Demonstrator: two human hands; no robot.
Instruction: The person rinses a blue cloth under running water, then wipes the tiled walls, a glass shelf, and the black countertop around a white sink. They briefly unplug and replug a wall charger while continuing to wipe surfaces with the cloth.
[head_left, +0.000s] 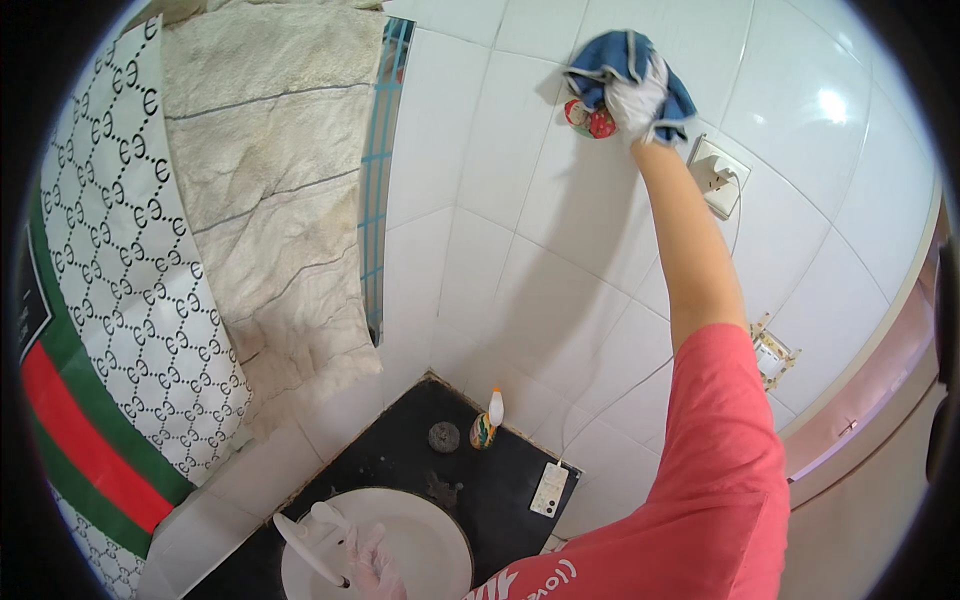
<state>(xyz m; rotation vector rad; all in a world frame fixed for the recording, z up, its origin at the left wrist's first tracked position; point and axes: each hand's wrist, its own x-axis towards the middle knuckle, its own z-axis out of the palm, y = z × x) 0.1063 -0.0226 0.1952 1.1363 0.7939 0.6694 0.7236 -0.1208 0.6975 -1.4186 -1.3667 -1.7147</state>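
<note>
High on the white tiled wall (517, 277), my right hand (637, 97), in a white glove, presses a bunched blue cloth (611, 56) with pale edging. Just beside the cloth is a round red sticker (592, 120) with a cartoon figure, partly covered by the hand. My left hand (373, 559) wears a thin, see-through glove and is low over the white washbasin (427, 540). Its fingers are loosely spread beside the white tap (307, 547), and nothing shows in them.
A wall socket (720, 176) holds a charger whose cable runs down to a phone (550, 489) on the black counter (495, 510). A spray bottle (486, 424) and a steel wool scourer (444, 436) stand near the corner. Towels (277, 150) hang at left beside a blue-framed mirror (377, 180).
</note>
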